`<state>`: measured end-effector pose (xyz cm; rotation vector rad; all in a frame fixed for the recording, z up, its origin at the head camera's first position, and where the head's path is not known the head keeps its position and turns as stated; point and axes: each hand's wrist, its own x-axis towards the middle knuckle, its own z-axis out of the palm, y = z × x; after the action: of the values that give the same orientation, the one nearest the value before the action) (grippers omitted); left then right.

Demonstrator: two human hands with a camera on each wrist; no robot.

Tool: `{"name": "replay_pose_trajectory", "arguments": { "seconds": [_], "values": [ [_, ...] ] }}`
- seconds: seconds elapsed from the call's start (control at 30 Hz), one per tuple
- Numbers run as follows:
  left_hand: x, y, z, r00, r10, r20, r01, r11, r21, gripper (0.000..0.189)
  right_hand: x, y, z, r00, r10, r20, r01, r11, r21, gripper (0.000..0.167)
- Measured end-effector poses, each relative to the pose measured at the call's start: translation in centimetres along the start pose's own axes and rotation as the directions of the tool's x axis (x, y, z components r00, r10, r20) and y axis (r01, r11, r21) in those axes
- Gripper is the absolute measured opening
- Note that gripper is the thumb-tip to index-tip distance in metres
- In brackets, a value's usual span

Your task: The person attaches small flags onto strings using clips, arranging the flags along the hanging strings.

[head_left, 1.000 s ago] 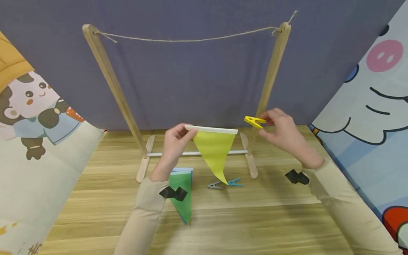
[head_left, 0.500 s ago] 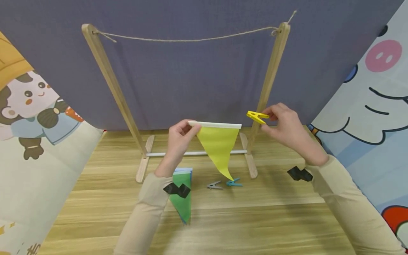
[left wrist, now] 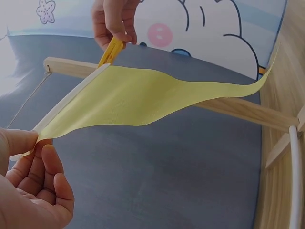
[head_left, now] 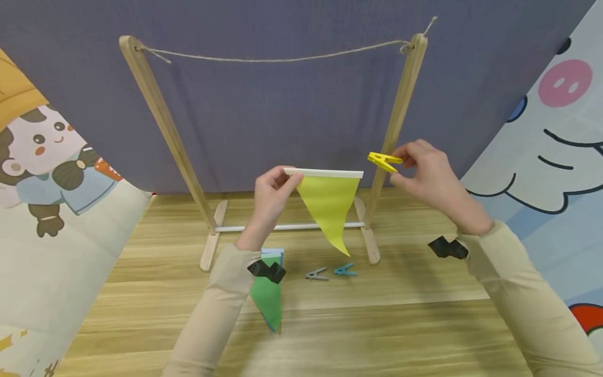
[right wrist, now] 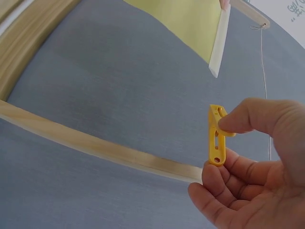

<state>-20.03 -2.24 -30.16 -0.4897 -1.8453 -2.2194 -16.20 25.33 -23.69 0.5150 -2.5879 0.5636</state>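
Note:
My left hand (head_left: 271, 201) pinches the left end of the white top strip of a yellow triangular pennant (head_left: 330, 201). The pennant hangs in the air in front of the wooden stand, its tip curling to the right. A yellow clothespin (head_left: 383, 161) is held by its handle ends between the thumb and fingers of my right hand (head_left: 426, 175). Right of the pennant's strip, the clothespin stands apart from it; the right wrist view shows the strip's free end (right wrist: 217, 62) above the clothespin (right wrist: 217, 138). Above both hands, a string (head_left: 282, 60) sags between the stand's two posts.
The stand's left post (head_left: 165, 125) and right post (head_left: 398, 115) rise from feet joined by a white rod (head_left: 301, 226). On the wooden table (head_left: 377, 324) lie a grey clothespin (head_left: 316, 274), a blue clothespin (head_left: 345, 270) and a green pennant (head_left: 269, 298) over a blue one, partly behind the left wrist.
Both hands have risen toward the string, carrying the pennant and the yellow clothespin up and slightly to the right. The pennant's tip has moved off the blue clothespin in the head view.

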Motion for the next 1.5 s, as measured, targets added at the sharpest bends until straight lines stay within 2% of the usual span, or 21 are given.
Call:
{"name": "replay_pose_trajectory", "arguments": {
  "seconds": [0.23, 0.43, 0.9, 1.17, 1.4, 1.5],
  "values": [
    [0.7, 0.6, 0.6, 1.000, 0.009, -0.015, -0.009, 1.000, 0.015, 0.015, 0.8, 0.0, -0.6, 0.999, -0.028, -0.029, 0.028, 1.000, -0.012, 0.024],
    [1.3, 0.8, 0.8, 0.999, 0.021, -0.028, -0.021, 1.000, -0.007, 0.015, 1.2, 0.1, -0.9, 0.997, -0.049, -0.056, 0.048, 0.999, -0.023, 0.024],
    [2.5, 1.0, 1.4, 0.998, 0.041, -0.056, -0.043, 0.999, -0.026, 0.016, 2.0, -0.3, -2.3, 0.997, 0.001, -0.080, -0.003, 1.000, -0.030, 0.029],
    [3.4, 1.6, 2.1, 0.999, 0.033, -0.043, -0.034, 0.999, -0.026, 0.016, 2.4, -0.6, -2.9, 0.994, -0.015, -0.106, 0.011, 0.999, -0.042, 0.027],
    [4.2, 2.1, 2.8, 0.995, 0.095, -0.041, -0.097, 0.995, -0.037, 0.015, 2.8, -0.6, -3.6, 0.990, -0.037, -0.138, 0.029, 0.998, -0.054, 0.028],
    [4.6, 2.2, 3.1, 0.994, 0.098, -0.052, -0.101, 0.994, -0.050, 0.015, 3.0, -0.8, -4.0, 0.988, -0.040, -0.150, 0.031, 0.998, -0.058, 0.027]
  ]
}}
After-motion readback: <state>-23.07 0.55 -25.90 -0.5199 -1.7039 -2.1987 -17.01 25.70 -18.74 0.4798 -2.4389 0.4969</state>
